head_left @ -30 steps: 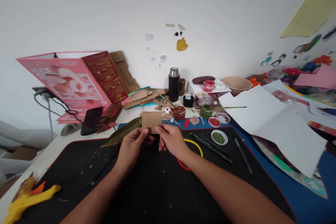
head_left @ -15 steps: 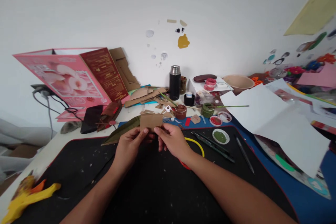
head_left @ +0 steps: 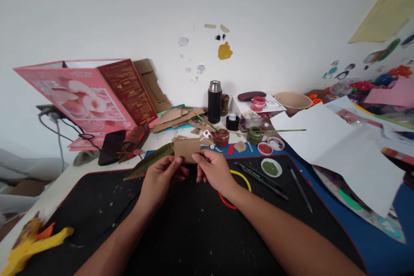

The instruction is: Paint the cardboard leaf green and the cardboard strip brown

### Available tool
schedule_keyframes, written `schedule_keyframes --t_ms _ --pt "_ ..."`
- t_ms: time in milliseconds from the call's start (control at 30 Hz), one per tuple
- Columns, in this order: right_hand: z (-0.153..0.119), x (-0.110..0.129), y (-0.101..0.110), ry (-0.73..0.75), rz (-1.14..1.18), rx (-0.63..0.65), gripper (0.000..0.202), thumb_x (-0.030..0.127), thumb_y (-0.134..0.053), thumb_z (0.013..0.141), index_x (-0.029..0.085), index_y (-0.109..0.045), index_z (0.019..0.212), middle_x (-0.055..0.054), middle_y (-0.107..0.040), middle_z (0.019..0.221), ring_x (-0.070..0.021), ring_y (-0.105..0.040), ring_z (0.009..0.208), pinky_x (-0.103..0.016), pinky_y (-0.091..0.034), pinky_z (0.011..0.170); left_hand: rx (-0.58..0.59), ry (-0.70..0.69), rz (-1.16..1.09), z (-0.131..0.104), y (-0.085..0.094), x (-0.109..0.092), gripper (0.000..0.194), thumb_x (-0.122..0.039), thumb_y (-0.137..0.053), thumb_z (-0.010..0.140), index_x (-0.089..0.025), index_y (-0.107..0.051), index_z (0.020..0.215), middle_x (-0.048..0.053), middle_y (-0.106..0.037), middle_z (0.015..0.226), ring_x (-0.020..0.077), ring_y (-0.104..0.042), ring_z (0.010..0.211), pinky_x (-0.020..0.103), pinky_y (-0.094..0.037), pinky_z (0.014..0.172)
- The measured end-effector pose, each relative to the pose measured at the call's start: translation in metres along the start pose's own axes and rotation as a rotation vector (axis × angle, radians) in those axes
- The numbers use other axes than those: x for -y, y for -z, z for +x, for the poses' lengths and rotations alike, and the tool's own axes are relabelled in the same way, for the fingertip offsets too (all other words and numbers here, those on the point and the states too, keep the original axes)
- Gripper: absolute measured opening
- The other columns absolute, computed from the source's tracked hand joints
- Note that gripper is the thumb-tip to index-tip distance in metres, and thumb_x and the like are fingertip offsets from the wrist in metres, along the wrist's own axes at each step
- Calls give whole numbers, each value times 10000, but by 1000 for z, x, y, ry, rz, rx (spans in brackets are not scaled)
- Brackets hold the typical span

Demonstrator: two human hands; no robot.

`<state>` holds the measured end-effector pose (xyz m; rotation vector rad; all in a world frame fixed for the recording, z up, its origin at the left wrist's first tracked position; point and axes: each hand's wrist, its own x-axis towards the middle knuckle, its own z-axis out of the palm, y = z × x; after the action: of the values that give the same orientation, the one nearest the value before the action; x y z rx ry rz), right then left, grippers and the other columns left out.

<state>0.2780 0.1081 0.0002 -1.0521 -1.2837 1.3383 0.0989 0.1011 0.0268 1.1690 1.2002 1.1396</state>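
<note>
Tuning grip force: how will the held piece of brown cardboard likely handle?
The cardboard is probably light, being a small flat piece. It seems fairly stiff: its upper part shows no sag though the left hand and right hand grip it low. Its matte face suggests little slip.

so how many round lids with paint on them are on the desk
3 visible: the green-paint lid on the black mat, the red-paint lid just behind it, and the dark-smeared lid right of the red one. Others could be hidden under the papers.
</note>
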Motion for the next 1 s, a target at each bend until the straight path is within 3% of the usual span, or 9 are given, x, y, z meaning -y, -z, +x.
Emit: schedule_keyframes --t_ms 300,433,633,800,1000 --pt "-1 2 -5 -45 77 23 429 626 -645 929 211 -593 832 64 -571 476 -126 -575 379 -195 -336 361 -45 -52 -56 1 -2 8 488 -619 -920 703 -177 -737 800 55 -785 752 186 -718 665 322 -632 702" --pt "1 -3 -4 -51 51 -1 426 627 -641 932 212 -599 847 77 -544 459 -131 -572 369 -199 -332 359 1 -25 -59 3 -2 10 508 -643 -899 715 -173 -718 782 41 -755 695 171 -696 614 297 -612 654" --pt "0 0 1 -16 -19 17 401 581 -635 975 212 -603 821 69 -550 489 -126 -595 401 -201 -358 395 -4 -40 129 2 2 -1 553 -711 -841 735 -176 -743 831 33 -715 600 183 -665 523 280 -555 539" --pt "-4 5 -1 -7 -23 43 327 515 -617 995 201 -638 907 73 -558 494 -117 -560 389 -201 -357 392 -7 -10 108 3 0 -5 580 -718 -897 628 -191 -720 795 49 -750 644 209 -702 565 322 -600 595" --pt "-5 5 -7 -74 62 84 323 519 -664 947 202 -625 997 81 -586 537 -115 -569 395 -190 -346 368 -80 -32 91 3 1 -2 570 -701 -903 641 -192 -689 781 61 -770 687 223 -736 637 337 -617 664"
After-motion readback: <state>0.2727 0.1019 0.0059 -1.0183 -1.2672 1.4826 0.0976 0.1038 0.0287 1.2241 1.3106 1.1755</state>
